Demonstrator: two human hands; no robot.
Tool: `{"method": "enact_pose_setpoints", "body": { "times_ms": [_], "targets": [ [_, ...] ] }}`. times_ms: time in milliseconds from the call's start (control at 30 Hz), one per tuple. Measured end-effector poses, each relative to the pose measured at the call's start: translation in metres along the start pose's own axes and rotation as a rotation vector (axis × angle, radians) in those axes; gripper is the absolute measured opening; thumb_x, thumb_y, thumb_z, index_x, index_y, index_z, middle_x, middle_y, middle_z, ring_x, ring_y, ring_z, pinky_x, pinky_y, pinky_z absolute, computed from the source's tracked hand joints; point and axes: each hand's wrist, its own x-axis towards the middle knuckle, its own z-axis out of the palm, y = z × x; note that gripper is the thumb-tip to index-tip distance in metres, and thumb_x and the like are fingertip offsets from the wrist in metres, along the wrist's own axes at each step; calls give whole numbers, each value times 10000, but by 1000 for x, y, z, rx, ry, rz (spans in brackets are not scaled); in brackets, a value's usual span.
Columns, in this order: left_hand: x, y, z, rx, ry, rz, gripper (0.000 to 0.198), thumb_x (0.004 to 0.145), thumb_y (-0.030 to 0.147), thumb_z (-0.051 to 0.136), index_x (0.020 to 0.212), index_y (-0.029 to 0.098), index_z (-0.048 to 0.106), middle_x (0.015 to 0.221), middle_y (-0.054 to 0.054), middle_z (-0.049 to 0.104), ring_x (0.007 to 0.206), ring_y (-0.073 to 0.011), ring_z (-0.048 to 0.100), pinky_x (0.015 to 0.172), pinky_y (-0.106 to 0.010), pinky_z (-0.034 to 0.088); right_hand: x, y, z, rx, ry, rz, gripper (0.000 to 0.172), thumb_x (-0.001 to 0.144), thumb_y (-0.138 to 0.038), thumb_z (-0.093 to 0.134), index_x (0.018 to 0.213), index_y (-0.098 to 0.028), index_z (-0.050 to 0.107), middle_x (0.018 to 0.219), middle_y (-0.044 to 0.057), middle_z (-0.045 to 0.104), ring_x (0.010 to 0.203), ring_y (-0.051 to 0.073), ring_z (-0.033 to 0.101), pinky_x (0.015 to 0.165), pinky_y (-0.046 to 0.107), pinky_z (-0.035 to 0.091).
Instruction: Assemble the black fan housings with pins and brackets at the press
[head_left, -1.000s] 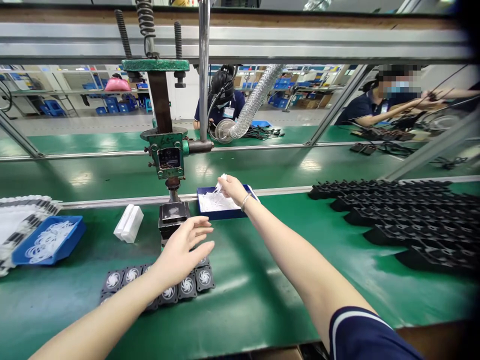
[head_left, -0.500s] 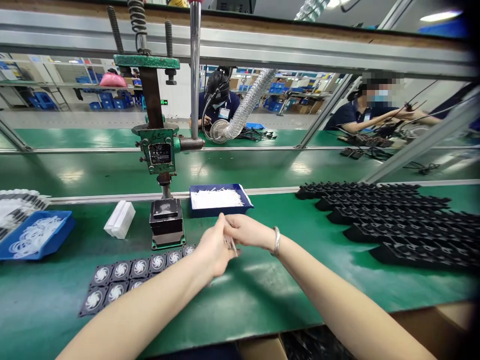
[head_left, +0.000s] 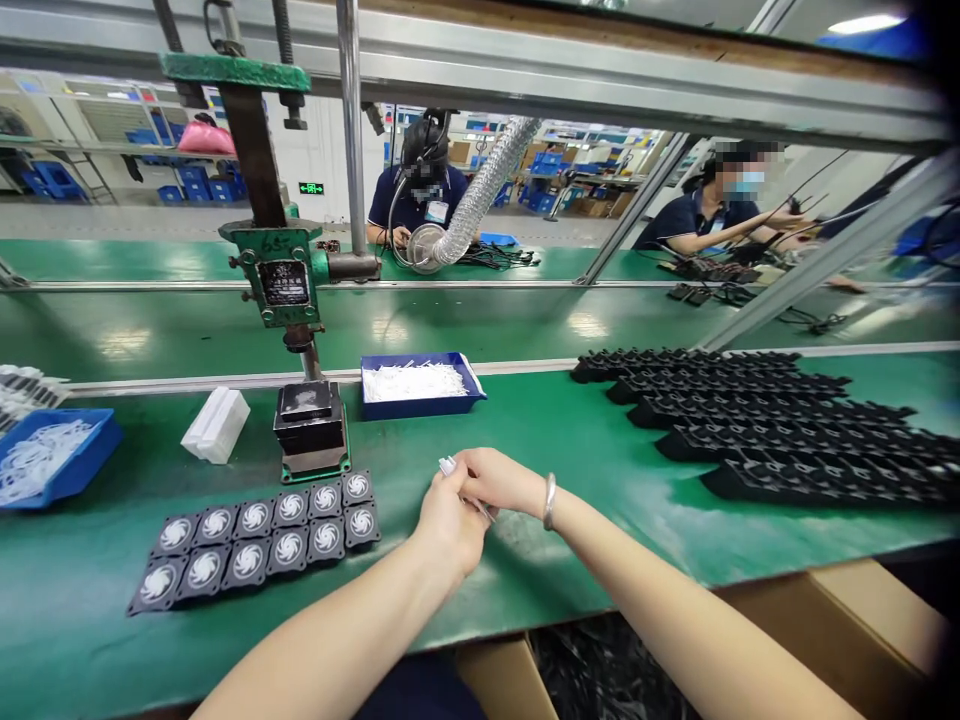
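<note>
Both hands meet above the green bench. My left hand [head_left: 450, 525] is closed around small white plastic strips [head_left: 448, 465], whose ends poke out above the thumb and below the fingers. Bent over it, my right hand [head_left: 504, 480] has its fingers pinched at the same strips; the fingertips are partly hidden. Behind the hands, a blue tray [head_left: 420, 406] holds many similar white strips. To the left lie two rows of small black fans [head_left: 289, 545] with white spiral centres.
A green hand press [head_left: 281, 270] stands over a black block [head_left: 307, 420]. Left of it are a white block [head_left: 216, 425] and a blue bin [head_left: 97, 460] of white rings. Rows of black parts [head_left: 810, 480] fill the right. Two people [head_left: 420, 190] work across the bench.
The view has shifted, and my joined hands sit lower, clear of the fan rows and tray. White strip ends now show above my left thumb.
</note>
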Motion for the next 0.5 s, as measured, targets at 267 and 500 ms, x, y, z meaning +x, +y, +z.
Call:
{"method": "enact_pose_setpoints", "body": {
  "times_ms": [267,500],
  "targets": [
    [18,-18,-4,-94,58,97,74,967,201,496,905,203,537,883,-12,630,765,-124,624,702,-230,488,-2,12,17,-13,24,-14,175,825,-212,529,874,-174,692,900,88,752,814,219,686,713,270,470],
    [34,-38,-12,-174,160,173,118,844,280,686,841,193,606,834,-32,633,866,-190,644,879,-319,497,-7,35,29,2,-16,-45,375,814,-450,441,1000,-247,696,1042,138,746,883,286,715,828,398,554]
  ]
}}
